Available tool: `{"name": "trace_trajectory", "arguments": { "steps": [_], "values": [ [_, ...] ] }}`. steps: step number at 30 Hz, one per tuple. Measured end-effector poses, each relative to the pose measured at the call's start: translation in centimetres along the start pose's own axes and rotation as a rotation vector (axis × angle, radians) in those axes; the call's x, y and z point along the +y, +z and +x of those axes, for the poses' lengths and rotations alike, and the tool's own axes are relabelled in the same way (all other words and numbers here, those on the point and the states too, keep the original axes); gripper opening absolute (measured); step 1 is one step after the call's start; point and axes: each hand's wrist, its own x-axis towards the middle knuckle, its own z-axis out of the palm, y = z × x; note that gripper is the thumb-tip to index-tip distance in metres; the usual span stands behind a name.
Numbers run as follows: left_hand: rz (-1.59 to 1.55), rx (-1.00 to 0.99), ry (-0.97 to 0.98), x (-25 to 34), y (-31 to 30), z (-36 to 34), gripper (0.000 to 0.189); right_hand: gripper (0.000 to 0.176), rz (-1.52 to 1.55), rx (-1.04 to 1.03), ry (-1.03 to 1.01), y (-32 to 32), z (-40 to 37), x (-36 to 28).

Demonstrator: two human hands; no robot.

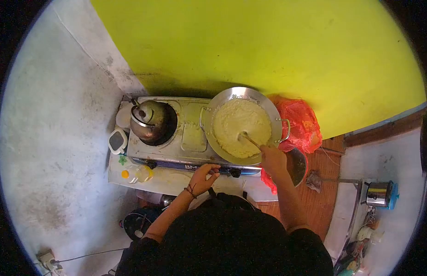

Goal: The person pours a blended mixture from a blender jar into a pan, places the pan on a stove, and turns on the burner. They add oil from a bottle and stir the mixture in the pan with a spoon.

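A wide metal wok (215, 143) with two side handles rests on the right side of the gas stove (194, 136). Pale, thick batter-like food (236, 120) fills much of it. My right hand (273, 158) is closed round a wooden utensil (251, 140), whose far end is sunk in the food near the wok's lower right. My left hand (205, 177) is at the stove's front edge, left of a black knob (233, 172), with its fingers bent and partly apart, holding nothing.
A kettle (151, 124) sits on the left burner. An oil bottle (140, 174) lies at the front left, near a white-lidded container (117, 141). Right of the wok are a red plastic bag (300, 122) and a dark pot (298, 166). A steel pot (378, 194) stands farther right.
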Motion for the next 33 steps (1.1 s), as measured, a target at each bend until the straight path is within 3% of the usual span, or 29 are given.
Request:
{"name": "trace_trajectory", "arguments": {
  "steps": [3, 13, 15, 18, 21, 27, 30, 33],
  "values": [
    [0.012, -0.001, -0.002, 0.0, -0.1, 0.0, 0.03, 0.018, 0.125, 0.205, -0.028, 2.6, 2.4, -0.8],
    [0.025, -0.001, 0.006, -0.3, -0.1, -0.1, 0.03, 0.029, 0.097, 0.275, 0.135, 3.4, 8.9, 0.7],
    [0.015, 0.005, 0.004, -0.4, 0.0, -0.2, 0.031, 0.029, 0.071, 0.33, 0.133, 3.7, 8.4, 1.8],
    [-0.016, 0.018, -0.002, -1.2, 0.4, -0.2, 0.031, 0.037, 0.085, 0.121, 0.24, 3.8, 6.1, 2.2],
    [0.015, 0.009, -0.009, -0.4, 0.3, -0.1, 0.031, 0.038, 0.151, 0.227, 0.12, 6.9, 3.3, 3.5],
    [-0.014, -0.044, -0.04, -0.2, 0.9, 0.1, 0.031, 0.028, 0.246, -0.072, 0.181, 3.6, -1.6, 1.4],
    [-0.006, -0.071, -0.064, 0.1, 0.7, 0.2, 0.032, 0.024, 0.237, 0.086, 0.055, 1.6, -2.9, 1.9],
    [-0.037, -0.058, -0.066, -0.3, 0.9, 0.0, 0.032, 0.023, 0.2, 0.208, 0.101, 0.2, -1.7, 2.0]
  ]
}}
